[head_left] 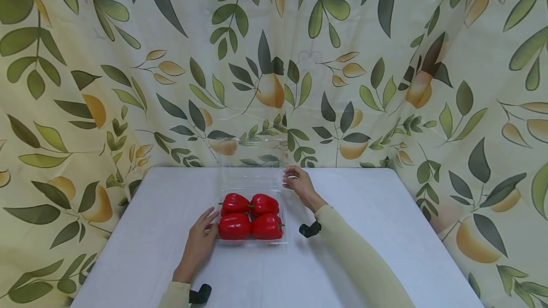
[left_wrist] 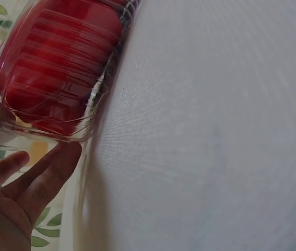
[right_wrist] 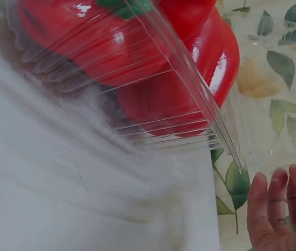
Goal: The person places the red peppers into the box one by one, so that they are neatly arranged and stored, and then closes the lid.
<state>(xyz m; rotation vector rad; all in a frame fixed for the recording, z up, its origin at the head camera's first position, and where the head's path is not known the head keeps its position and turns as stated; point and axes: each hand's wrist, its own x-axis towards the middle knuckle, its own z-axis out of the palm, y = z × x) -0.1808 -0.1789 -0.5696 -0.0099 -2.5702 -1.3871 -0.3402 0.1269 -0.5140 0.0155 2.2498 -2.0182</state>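
Observation:
Several red bell peppers (head_left: 235, 226) with green stems fill a clear plastic clamshell container (head_left: 252, 242). Its transparent lid (head_left: 252, 178) stands raised at the back. My left hand (head_left: 199, 237) is at the container's left side; in the left wrist view its extended fingers (left_wrist: 59, 172) touch the wall near the bottom. By the lid's right edge is my right hand (head_left: 301, 188), its fingers slightly bent. The right wrist view shows those fingertips (right_wrist: 278, 180) close to the clear edge; whether they touch it is hard to tell.
A white-covered table (head_left: 355, 198) carries the container near its middle. Behind it hangs a leaf-and-fruit patterned curtain (head_left: 180, 122), close to the raised lid. Black devices (head_left: 310, 229) are worn at both wrists.

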